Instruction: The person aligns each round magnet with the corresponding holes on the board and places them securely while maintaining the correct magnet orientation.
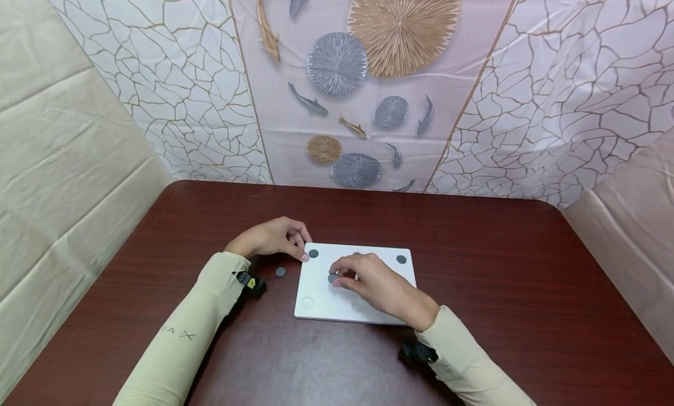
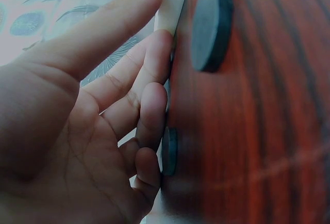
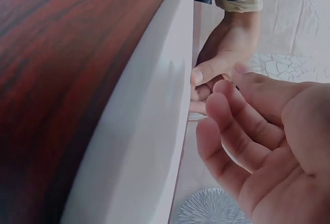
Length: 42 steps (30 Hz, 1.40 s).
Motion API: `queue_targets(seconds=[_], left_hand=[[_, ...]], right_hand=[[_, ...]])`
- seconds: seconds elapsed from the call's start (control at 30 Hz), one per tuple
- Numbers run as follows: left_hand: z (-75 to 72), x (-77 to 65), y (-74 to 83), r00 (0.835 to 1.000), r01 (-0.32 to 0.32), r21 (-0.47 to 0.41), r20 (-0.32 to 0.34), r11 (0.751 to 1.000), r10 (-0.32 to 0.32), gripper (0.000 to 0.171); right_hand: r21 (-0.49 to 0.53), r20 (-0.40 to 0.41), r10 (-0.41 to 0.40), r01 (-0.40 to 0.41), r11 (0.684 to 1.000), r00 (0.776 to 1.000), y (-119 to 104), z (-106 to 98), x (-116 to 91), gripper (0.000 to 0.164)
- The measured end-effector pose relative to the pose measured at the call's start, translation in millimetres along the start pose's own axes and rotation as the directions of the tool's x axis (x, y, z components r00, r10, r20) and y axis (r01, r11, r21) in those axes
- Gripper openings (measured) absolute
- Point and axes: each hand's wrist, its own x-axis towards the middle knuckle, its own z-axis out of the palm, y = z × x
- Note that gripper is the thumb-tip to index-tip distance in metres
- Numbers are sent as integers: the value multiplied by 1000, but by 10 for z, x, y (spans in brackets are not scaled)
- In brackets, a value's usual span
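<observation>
A white rectangular board point(image 1: 321, 289) lies on the table. My left hand point(image 1: 274, 237) grips its far left corner, thumb on the top and fingers at the edge; the left wrist view shows the fingers curled. Over the board's middle, my right hand point(image 1: 376, 283) pinches a dark grey disc point(image 1: 333, 278) between thumb and fingertips. In the right wrist view that disc is mostly hidden behind the fingers. One dark disc point(image 1: 313, 254) sits at the far left corner, another disc point(image 1: 402, 259) at the far right. A third, between them, is partly hidden by my right hand.
A loose disc point(image 1: 281, 272) lies on the dark red wooden table point(image 1: 484, 277), left of the board. The left wrist view shows a second loose disc point(image 2: 169, 152) farther off. A round recess point(image 1: 307, 302) marks the board's near left corner. Patterned cloth point(image 1: 337, 131) hangs behind.
</observation>
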Motion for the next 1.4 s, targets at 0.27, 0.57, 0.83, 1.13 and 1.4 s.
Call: queue_targets(seconds=[0.27, 0.57, 0.83, 1.13, 1.4], left_hand=[[10, -1, 11, 1000, -6, -3, 5, 1000, 6, 29], [24, -5, 2, 1000, -5, -2, 5, 1000, 5, 29], [34, 16, 5, 1000, 3, -1, 8, 1000, -3, 30], [2, 14, -2, 1000, -4, 12, 1, 1000, 4, 30], [1, 17, -22, 1000, -9, 7, -1, 1000, 9, 30]], right_hand=[[9, 10, 5, -5, 1000, 1000, -20, 48, 18, 16], [47, 36, -21, 19, 999, 999, -25, 129, 12, 13], [25, 39, 2, -3, 1000, 999, -23, 216, 24, 13], [-20, 45, -27, 28, 999, 999, -39, 241, 60, 15], [-77, 86, -71, 78, 994, 994, -84, 274, 66, 16]])
